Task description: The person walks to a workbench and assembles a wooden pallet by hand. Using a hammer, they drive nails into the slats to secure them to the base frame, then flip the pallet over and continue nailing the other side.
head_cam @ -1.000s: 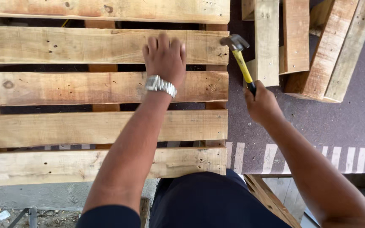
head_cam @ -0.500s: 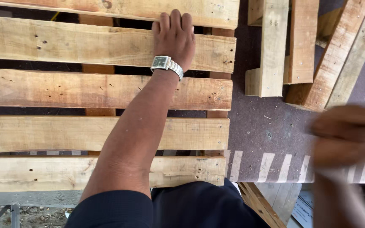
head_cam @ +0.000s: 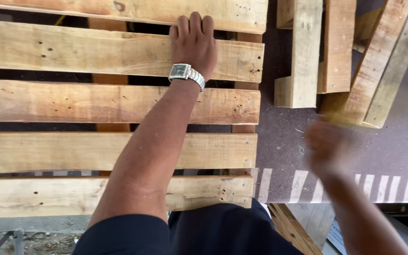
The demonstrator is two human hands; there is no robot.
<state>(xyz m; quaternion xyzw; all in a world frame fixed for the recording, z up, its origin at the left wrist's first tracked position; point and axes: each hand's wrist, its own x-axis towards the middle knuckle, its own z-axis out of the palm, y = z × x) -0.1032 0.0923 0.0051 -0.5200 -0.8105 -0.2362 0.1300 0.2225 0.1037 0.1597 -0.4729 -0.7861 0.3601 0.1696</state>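
My left hand lies on the second slat of a wooden pallet, its fingers hooked over the slat's far edge. A silver wristwatch is on that wrist. My right hand is to the right of the pallet, above the purple-grey mat. It is smeared by motion, so its fingers are unclear. A faint yellowish streak lies just above it, and I cannot tell whether the hand holds anything.
Several loose planks and a block-mounted board lie at the upper right, some leaning at an angle. A white striped band crosses the mat. Another board pokes out by my knees.
My left hand slid farther up the pallet and curled over the slat's edge. My right hand, which gripped a yellow-handled hammer a second ago, swung down and is now a blur.
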